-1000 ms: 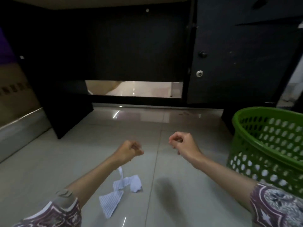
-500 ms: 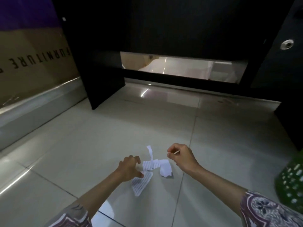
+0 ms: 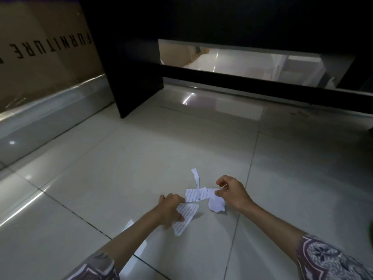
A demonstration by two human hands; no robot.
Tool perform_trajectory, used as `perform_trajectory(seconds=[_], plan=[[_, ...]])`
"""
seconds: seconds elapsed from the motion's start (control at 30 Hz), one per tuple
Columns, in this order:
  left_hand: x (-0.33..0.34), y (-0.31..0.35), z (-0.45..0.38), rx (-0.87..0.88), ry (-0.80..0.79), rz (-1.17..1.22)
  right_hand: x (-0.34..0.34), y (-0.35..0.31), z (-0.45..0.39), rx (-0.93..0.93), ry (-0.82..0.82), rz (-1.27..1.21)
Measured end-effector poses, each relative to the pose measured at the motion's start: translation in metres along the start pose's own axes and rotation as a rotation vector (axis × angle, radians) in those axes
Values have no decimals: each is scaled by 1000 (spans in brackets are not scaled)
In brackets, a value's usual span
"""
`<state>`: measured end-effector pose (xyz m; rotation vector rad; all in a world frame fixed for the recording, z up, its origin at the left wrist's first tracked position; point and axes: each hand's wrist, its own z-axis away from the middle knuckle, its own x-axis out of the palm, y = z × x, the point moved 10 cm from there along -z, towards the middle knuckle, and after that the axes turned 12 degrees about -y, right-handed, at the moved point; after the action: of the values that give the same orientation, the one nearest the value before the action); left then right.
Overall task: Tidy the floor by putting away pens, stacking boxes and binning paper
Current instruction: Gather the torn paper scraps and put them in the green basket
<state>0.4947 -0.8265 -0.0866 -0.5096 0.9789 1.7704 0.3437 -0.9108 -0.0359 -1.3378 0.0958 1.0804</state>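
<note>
Torn scraps of lined white paper lie together on the pale tiled floor [image 3: 121, 158]. My left hand [image 3: 171, 207] rests low on a long lined scrap [image 3: 186, 217], thumb and fingers closed over its near edge. My right hand [image 3: 232, 190] pinches the top edge of a plain white scrap [image 3: 216, 204] between thumb and fingertip. A thin pale sliver shows at those fingers. Between the hands lie another lined scrap [image 3: 196, 194] and a narrow curled strip [image 3: 195, 176], both loose. No pens or small boxes are in view.
A large cardboard box [image 3: 50, 47] printed FURNITURE stands at the left behind a shiny metal skirting [image 3: 50, 114]. A black desk panel [image 3: 137, 87] and a dark low rail [image 3: 262, 83] close off the far side. A sliver of green basket [image 3: 371, 229] shows at the right edge.
The view has dropped and swung left, and the green basket has slid almost out of frame. Both hands have come down from fists in the air onto the paper scraps.
</note>
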Motion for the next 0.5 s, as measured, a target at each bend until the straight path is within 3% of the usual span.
perform_trajectory(seconds=[0.2, 0.33, 0.5], plan=[[-25, 5, -3, 138, 67, 43, 31, 14, -18, 36, -183, 224], [-33, 13, -10, 129, 87, -2, 38, 14, -21, 48, -182, 396], [-30, 22, -25, 95, 80, -46, 27, 24, -27, 101, -167, 388]])
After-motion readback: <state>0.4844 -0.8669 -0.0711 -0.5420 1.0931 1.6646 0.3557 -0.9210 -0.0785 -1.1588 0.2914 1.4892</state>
